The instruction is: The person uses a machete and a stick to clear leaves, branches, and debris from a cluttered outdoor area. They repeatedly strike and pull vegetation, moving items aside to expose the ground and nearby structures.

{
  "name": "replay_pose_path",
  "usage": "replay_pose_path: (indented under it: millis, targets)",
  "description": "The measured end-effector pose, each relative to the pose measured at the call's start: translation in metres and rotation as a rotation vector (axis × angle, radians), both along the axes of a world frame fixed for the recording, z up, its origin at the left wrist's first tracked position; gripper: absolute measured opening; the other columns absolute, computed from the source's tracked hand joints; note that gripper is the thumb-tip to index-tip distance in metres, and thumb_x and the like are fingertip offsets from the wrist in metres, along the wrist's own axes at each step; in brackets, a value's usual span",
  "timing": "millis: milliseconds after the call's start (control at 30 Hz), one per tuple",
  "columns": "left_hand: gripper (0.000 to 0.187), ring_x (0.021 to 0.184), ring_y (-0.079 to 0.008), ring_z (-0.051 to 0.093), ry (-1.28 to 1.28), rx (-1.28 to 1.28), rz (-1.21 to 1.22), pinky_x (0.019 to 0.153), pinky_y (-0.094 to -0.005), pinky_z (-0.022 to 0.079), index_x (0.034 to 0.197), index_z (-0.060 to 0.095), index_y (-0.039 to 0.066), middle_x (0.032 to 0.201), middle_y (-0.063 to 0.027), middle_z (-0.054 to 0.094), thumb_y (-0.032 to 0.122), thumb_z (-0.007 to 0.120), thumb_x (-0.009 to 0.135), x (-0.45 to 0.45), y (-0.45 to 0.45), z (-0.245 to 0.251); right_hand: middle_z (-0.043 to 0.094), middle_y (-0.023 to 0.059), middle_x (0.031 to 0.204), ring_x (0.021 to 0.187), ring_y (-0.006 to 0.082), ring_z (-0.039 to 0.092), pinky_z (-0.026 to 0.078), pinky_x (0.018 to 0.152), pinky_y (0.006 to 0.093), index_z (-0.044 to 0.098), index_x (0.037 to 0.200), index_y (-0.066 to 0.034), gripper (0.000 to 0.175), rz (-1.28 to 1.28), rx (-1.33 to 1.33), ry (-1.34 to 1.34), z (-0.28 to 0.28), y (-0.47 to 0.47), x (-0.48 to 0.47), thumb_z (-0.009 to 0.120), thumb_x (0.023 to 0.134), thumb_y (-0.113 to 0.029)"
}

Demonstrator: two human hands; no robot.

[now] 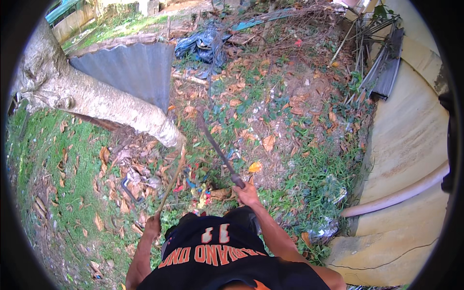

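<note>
My left hand (pixel 153 225) is closed around the lower end of a thin wooden stick (pixel 172 184), whose far end reaches up to the end of the pale tree trunk (pixel 119 107). In my right hand (pixel 248 195) is the handle of a long, dark-bladed tool, which looks like a machete (pixel 219 149). Its blade points forward and a little left, over grass and dry leaves. Between the two hands, colourful scraps (pixel 200 194) lie on the ground. Whether the stick touches the trunk cannot be told.
A corrugated metal sheet (pixel 134 69) stands behind the trunk. Beyond it lies a crumpled blue tarp (pixel 201 45). To the right runs a yellowish wall (pixel 402 145) with a pale pipe (pixel 395 199); dark metal strips (pixel 389 69) lean there. A yellow leaf (pixel 255 167) lies ahead.
</note>
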State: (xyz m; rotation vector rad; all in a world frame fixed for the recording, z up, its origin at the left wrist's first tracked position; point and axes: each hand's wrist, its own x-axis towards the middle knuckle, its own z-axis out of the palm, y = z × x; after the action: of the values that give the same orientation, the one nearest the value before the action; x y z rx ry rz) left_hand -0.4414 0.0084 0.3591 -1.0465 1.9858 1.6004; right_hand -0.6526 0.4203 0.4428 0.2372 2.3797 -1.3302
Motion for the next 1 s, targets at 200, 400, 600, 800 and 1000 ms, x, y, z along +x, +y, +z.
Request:
replay_pose_path:
  millis: [200, 400, 600, 800, 1000]
  targets:
    - [0.057, 0.036, -0.0141, 0.039, -0.019, 0.111, 0.149, 0.034, -0.0325, 0.032, 0.076, 0.048, 0.012, 0.051, 0.0007, 0.04, 0.062, 0.04, 0.103, 0.031, 0.013, 0.028, 0.058, 0.0112, 0.06, 0.049, 0.0204, 0.064, 0.05, 0.042, 0.0387, 0.061, 0.089, 0.002, 0.03, -0.214, -0.421, -0.109, -0.039, -0.072, -0.09, 0.07, 0.093, -0.026]
    - [0.06, 0.035, -0.0106, 0.038, 0.149, 0.147, 0.12, 0.033, -0.0295, 0.031, 0.074, 0.044, 0.015, 0.05, 0.0038, 0.039, 0.069, 0.044, 0.099, 0.017, 0.036, 0.045, 0.073, 0.0178, 0.071, 0.062, 0.028, 0.073, 0.057, 0.057, 0.0398, 0.07, 0.069, 0.0051, 0.037, 0.123, -0.017, -0.174, -0.171, -0.072, -0.069, 0.075, 0.077, -0.03]
    - [0.065, 0.067, -0.0246, 0.052, 0.284, -0.504, 0.137, 0.063, -0.0437, 0.042, 0.086, 0.054, -0.004, 0.07, -0.0152, 0.052, 0.053, 0.032, 0.108, 0.009, 0.022, 0.029, 0.073, 0.0183, 0.074, 0.073, 0.0295, 0.074, 0.058, 0.063, 0.0409, 0.072, 0.08, 0.005, 0.041, 0.504, 0.173, -0.266, -0.136, -0.121, 0.036, 0.071, 0.075, -0.036]
    - [0.058, 0.06, -0.0191, 0.043, 0.402, -0.476, 0.097, 0.058, -0.0401, 0.037, 0.081, 0.051, -0.001, 0.062, -0.0059, 0.044, 0.047, 0.038, 0.109, -0.054, -0.013, 0.063, 0.066, 0.0101, 0.059, 0.05, 0.021, 0.067, 0.054, 0.051, 0.0371, 0.069, 0.073, 0.0014, 0.025, 0.51, 0.039, -0.38, -0.086, -0.099, 0.027, 0.071, 0.076, -0.023]
    - [0.055, 0.058, -0.0172, 0.042, 0.537, -0.347, -0.045, 0.054, -0.0393, 0.035, 0.079, 0.051, 0.001, 0.061, -0.0066, 0.045, 0.046, 0.042, 0.108, -0.09, -0.003, 0.032, 0.07, 0.0093, 0.071, 0.059, 0.0203, 0.069, 0.056, 0.056, 0.0351, 0.068, 0.09, 0.0027, 0.033, 0.268, -0.035, -0.315, -0.087, -0.082, 0.04, 0.072, 0.076, -0.027]
